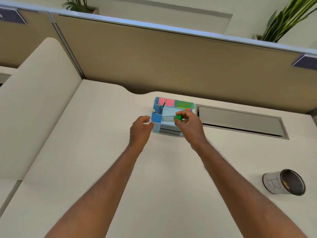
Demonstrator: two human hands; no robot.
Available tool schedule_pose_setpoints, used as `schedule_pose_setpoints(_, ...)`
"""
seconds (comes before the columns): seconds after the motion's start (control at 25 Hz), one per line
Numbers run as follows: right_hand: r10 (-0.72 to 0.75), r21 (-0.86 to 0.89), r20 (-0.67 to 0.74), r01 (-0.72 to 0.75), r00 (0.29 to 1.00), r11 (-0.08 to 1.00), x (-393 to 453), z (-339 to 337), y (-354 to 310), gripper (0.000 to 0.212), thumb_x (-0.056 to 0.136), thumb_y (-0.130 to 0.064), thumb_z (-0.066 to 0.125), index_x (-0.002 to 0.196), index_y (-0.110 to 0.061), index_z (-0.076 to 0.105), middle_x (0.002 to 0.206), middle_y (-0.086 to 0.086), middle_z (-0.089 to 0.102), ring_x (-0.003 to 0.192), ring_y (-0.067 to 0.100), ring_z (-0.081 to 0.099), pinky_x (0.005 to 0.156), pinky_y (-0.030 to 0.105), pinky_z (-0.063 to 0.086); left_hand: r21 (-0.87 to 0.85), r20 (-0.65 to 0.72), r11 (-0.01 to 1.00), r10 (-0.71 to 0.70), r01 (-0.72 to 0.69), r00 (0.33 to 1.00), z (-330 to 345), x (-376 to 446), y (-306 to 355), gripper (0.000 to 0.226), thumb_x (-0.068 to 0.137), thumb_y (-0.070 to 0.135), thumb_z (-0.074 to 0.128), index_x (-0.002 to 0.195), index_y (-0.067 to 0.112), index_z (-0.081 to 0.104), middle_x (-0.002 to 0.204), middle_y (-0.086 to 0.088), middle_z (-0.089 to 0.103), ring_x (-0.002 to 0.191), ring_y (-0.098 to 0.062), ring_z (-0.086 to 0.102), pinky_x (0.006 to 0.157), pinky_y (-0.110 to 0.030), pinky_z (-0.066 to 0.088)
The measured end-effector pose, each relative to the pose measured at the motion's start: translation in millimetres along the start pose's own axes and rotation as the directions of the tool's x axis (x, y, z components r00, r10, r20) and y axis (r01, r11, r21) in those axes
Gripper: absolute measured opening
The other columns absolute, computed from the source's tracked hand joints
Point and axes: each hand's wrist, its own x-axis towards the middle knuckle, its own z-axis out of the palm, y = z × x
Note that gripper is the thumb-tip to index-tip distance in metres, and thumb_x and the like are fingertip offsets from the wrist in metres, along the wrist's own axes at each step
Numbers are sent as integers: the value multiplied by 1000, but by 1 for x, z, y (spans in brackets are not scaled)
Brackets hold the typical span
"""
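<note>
A light blue desk organiser (pixel 157 128) stands at the back of the cream desk, with pink and green note pads behind and pencils (pixel 161 107) upright in one compartment. My right hand (pixel 189 125) pinches a clear tube with a green cap (pixel 169 118) and holds it lying sideways over the organiser, cap toward my fingers. My left hand (pixel 139 128) hovers just left of the organiser with its fingers loosely curled and nothing in them. A small white-capped item (pixel 152 110) lies by the organiser's left rear corner.
A grey cable flap (pixel 240 121) is set into the desk right of the organiser. A white tin marked "B" (pixel 284 182) lies on its side at the right. A beige partition (pixel 171 62) backs the desk, with plants behind it.
</note>
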Motion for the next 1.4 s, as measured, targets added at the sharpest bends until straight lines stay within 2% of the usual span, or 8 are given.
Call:
schedule_pose_setpoints(0.16,-135,-219,38,140,990,966,26,28,-5,32,91,-6,71,122,-16,71,120,4,68,106,22,68,86,26,56,43,-16,998,-47,48,999,13,31,-4,33,97,25,65,128,18,62,132,-2,66,108,-14,59,90,-28,49)
schedule_pose_setpoints(0.24,-201,-351,66,211,977,912,34,39,-4,33,93,-9,70,125,-17,71,125,6,64,106,18,64,90,27,53,36,-19,998,-46,47,999,20,38,-5,31,97,23,65,127,16,62,131,-4,66,110,-16,61,89,-27,49)
schedule_pose_setpoints(0.44,-258,-565,229,344,938,749,43,57,1,34,99,-16,66,133,-19,63,131,7,60,109,23,65,85,33,54,29,-54,999,15,-14,998,30,45,-13,27,96,12,66,123,13,65,127,-7,68,112,-21,64,87,-25,49)
schedule_pose_setpoints(0.64,-230,-685,273,356,934,636,52,69,4,15,99,-24,68,110,-20,58,111,4,71,92,21,63,71,30,46,36,-65,999,35,-33,997,33,47,-20,30,95,15,68,124,14,63,129,-6,67,113,-22,65,90,-24,48)
schedule_pose_setpoints(0.76,-215,-728,365,421,906,541,58,74,5,13,100,-26,68,110,-19,63,111,6,73,98,23,68,77,32,52,24,-64,999,39,-38,997,35,47,-21,31,94,17,68,125,14,63,128,-7,68,112,-22,66,90,-25,48)
schedule_pose_setpoints(1.12,-180,-771,431,464,885,436,66,78,7,21,99,-32,67,117,-21,68,109,8,73,98,24,67,73,28,45,11,-65,999,44,-43,997,33,46,-22,33,94,15,68,126,14,63,130,-7,68,114,-23,66,96,-32,52)
schedule_pose_setpoints(1.24,-153,-794,458,480,876,373,64,78,8,25,100,-25,67,125,-22,69,114,9,72,103,25,67,81,32,53,9,-67,999,40,-39,997,33,45,-21,32,94,14,68,125,14,63,129,-7,68,113,-23,66,95,-32,52)
schedule_pose_setpoints(1.4,-140,-785,466,481,874,390,59,80,8,31,101,-20,66,132,-21,67,122,12,68,110,27,65,90,35,54,14,-70,999,45,-44,997,33,44,-19,31,94,16,69,124,14,63,129,-7,68,113,-24,66,95,-33,52)
